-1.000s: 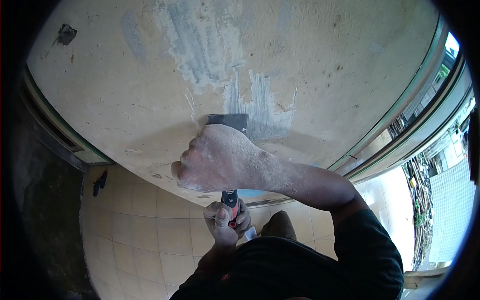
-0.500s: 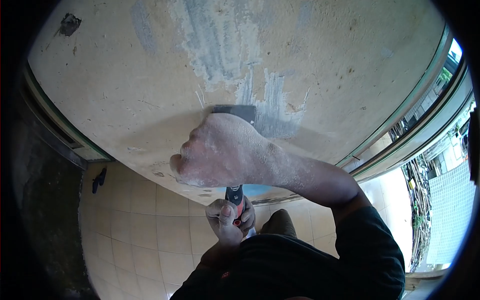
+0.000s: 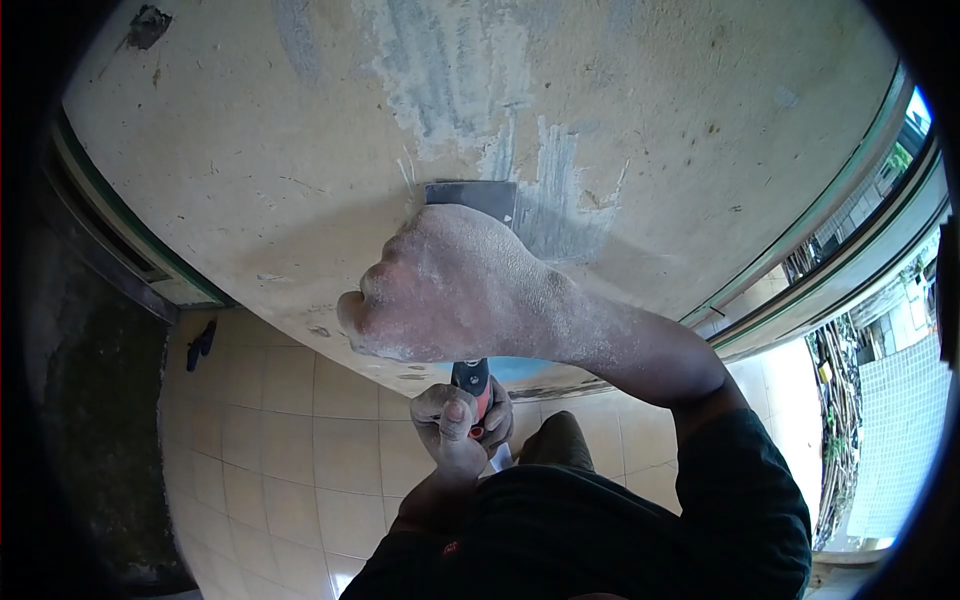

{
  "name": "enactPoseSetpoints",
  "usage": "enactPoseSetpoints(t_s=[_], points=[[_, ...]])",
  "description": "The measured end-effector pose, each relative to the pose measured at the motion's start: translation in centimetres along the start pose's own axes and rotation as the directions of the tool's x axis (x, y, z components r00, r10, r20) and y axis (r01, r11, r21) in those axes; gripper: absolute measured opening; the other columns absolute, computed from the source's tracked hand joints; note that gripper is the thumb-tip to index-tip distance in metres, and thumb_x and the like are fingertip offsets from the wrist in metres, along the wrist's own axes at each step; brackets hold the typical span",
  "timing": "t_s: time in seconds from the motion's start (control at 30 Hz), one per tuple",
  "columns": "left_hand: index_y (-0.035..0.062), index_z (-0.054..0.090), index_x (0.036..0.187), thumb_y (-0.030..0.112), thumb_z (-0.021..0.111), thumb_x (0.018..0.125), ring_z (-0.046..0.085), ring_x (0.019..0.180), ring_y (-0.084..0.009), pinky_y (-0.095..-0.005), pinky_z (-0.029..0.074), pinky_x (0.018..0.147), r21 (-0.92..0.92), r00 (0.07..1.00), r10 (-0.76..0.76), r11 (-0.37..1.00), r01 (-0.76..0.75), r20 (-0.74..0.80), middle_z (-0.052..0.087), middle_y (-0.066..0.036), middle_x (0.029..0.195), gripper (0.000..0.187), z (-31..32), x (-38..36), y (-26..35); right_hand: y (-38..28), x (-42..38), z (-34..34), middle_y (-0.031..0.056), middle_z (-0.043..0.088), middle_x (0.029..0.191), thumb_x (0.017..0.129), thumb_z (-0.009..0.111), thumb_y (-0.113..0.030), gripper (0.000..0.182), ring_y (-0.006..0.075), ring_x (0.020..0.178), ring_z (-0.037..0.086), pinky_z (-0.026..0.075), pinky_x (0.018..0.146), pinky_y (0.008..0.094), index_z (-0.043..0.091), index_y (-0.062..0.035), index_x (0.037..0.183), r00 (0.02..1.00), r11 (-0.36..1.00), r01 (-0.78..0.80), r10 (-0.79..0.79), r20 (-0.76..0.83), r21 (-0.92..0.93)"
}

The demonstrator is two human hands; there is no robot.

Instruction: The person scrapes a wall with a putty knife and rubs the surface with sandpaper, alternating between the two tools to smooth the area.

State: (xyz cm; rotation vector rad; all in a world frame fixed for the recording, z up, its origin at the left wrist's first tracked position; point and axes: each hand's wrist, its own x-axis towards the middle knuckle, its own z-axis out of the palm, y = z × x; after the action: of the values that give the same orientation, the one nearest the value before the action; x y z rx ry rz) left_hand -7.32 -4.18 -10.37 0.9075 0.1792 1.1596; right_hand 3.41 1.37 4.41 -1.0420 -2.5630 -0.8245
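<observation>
My right hand (image 3: 450, 290), dusty with white powder, is closed with its back to the camera. From its upper side a flat dark scraper blade (image 3: 472, 192) sticks out against the beige wall (image 3: 330, 150); its handle is hidden by the hand. Right of the blade lies a streaky patch of grey-white filler (image 3: 560, 195), and a bigger patch (image 3: 450, 80) is higher up. Below, my left hand (image 3: 460, 425) is wrapped round a red and black tool handle (image 3: 472, 378), whose upper part is behind my right hand.
Tiled floor (image 3: 290, 440) stretches below the wall. Dark footwear (image 3: 201, 345) lies at the left, by a doorway frame (image 3: 130, 240). A window frame (image 3: 830, 215) curves along the right, with a pile of sticks (image 3: 838, 430) outside. The wall has a hole (image 3: 148, 27) at upper left.
My right hand and the scraper blade have moved slightly up the wall, and more of the blade shows. My left hand still holds the red and black tool.
</observation>
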Motion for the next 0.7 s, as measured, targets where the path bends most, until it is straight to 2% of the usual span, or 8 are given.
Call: enactPoseSetpoints(t_s=[0.17, 0.2, 0.3, 0.37, 0.43, 0.47, 0.53, 0.7], points=[[0.0160, 0.039, 0.070, 0.044, 0.054, 0.087, 0.031, 0.031, -0.0097, -0.0254, 0.023, 0.026, 0.048, 0.999, -0.015, 0.999, 0.017, -0.038, 0.043, -0.006, 0.053, 0.036, 0.4, -0.6, 0.2, -0.1, -0.4, 0.4, 0.0026, 0.055, 0.049, 0.071, 0.063, -0.017, 0.017, 0.0167, 0.054, 0.064, 0.048, 0.043, 0.0310, 0.052, -0.0068, 0.062, 0.999, 0.998, 0.006, -0.008, 0.036, 0.066], [0.0108, 0.050, 0.075, 0.035, 0.059, 0.087, 0.038, 0.041, -0.0090, -0.0208, 0.026, 0.032, -0.124, 0.999, -0.023, 0.992, 0.018, -0.046, 0.042, -0.006, 0.056, 0.029, 0.7, -0.5, 0.3, 0.2, -0.1, 0.1, 0.0026, 0.055, 0.049, 0.071, 0.063, -0.017, 0.017, 0.0167, 0.054, 0.064, 0.048, 0.043, 0.0310, 0.052, -0.0068, 0.062, 1.000, 0.998, 0.003, -0.005, 0.031, 0.066], [0.0112, 0.050, 0.074, 0.035, 0.060, 0.087, 0.038, 0.041, -0.0088, -0.0209, 0.026, 0.032, -0.191, 0.999, -0.052, 0.980, 0.048, -0.015, 0.042, -0.006, 0.056, 0.029, 0.5, 0.5, 0.1, 0.6, 0.1, -0.2, 0.0021, 0.054, 0.048, 0.071, 0.063, -0.017, 0.019, 0.0164, 0.054, 0.064, 0.048, 0.044, 0.0310, 0.050, -0.0072, 0.061, 1.000, 1.000, 0.010, -0.011, 0.023, 0.014], [0.0109, 0.050, 0.075, 0.035, 0.059, 0.088, 0.037, 0.040, -0.0086, -0.0209, 0.026, 0.032, -0.173, 0.998, -0.055, 0.984, 0.051, -0.021, 0.042, -0.006, 0.056, 0.028, 0.4, 0.4, 0.0, 0.4, -0.2, 0.2, 0.0008, 0.052, 0.048, 0.072, 0.063, -0.018, 0.019, 0.0162, 0.055, 0.064, 0.048, 0.045, 0.0310, 0.051, -0.0078, 0.062, 1.000, 1.000, -0.001, 0.001, -0.013, -0.007], [0.0172, 0.041, 0.074, 0.048, 0.051, 0.088, 0.029, 0.031, -0.0085, -0.0240, 0.023, 0.027, 0.003, 0.999, -0.037, 0.999, 0.037, 0.021, 0.043, -0.006, 0.055, 0.035, 0.1, -0.4, 0.0, -0.3, -0.6, -0.4, 0.0011, 0.053, 0.050, 0.074, 0.062, -0.018, 0.016, 0.0163, 0.057, 0.064, 0.049, 0.046, 0.0311, 0.054, -0.0077, 0.064, 0.999, 0.999, -0.019, 0.017, 0.041, 0.033], [0.0172, 0.041, 0.074, 0.048, 0.051, 0.088, 0.029, 0.031, -0.0085, -0.0240, 0.023, 0.027, -0.003, 0.999, -0.026, 1.000, 0.026, 0.028, 0.043, -0.006, 0.055, 0.035, 0.3, -0.7, 0.0, -0.4, -0.6, -0.7, 0.0015, 0.054, 0.051, 0.075, 0.062, -0.019, 0.015, 0.0163, 0.059, 0.065, 0.049, 0.047, 0.0311, 0.057, -0.0076, 0.067, 0.996, 0.997, -0.036, 0.030, 0.088, 0.064], [0.0174, 0.042, 0.076, 0.047, 0.049, 0.089, 0.031, 0.032, -0.0089, -0.0242, 0.024, 0.027, 0.052, 0.997, -0.059, 0.997, 0.061, -0.050, 0.042, -0.006, 0.056, 0.033, 0.7, -1.0, 0.1, 0.0, -0.6, -0.4, 0.0017, 0.055, 0.051, 0.075, 0.062, -0.019, 0.014, 0.0164, 0.059, 0.065, 0.049, 0.046, 0.0310, 0.057, -0.0076, 0.068, 0.997, 0.999, -0.010, 0.007, 0.079, 0.033], [0.0168, 0.041, 0.075, 0.046, 0.048, 0.090, 0.031, 0.032, -0.0092, -0.0245, 0.025, 0.027, 0.024, 0.998, -0.041, 0.999, 0.042, -0.045, 0.041, -0.005, 0.054, 0.033, 1.1, 0.2, -0.1, 0.6, -0.2, -0.3, 0.0021, 0.054, 0.050, 0.074, 0.062, -0.019, 0.017, 0.0162, 0.057, 0.064, 0.048, 0.046, 0.0305, 0.054, -0.0078, 0.065, 0.999, 1.000, 0.015, -0.016, 0.034, 0.021]])
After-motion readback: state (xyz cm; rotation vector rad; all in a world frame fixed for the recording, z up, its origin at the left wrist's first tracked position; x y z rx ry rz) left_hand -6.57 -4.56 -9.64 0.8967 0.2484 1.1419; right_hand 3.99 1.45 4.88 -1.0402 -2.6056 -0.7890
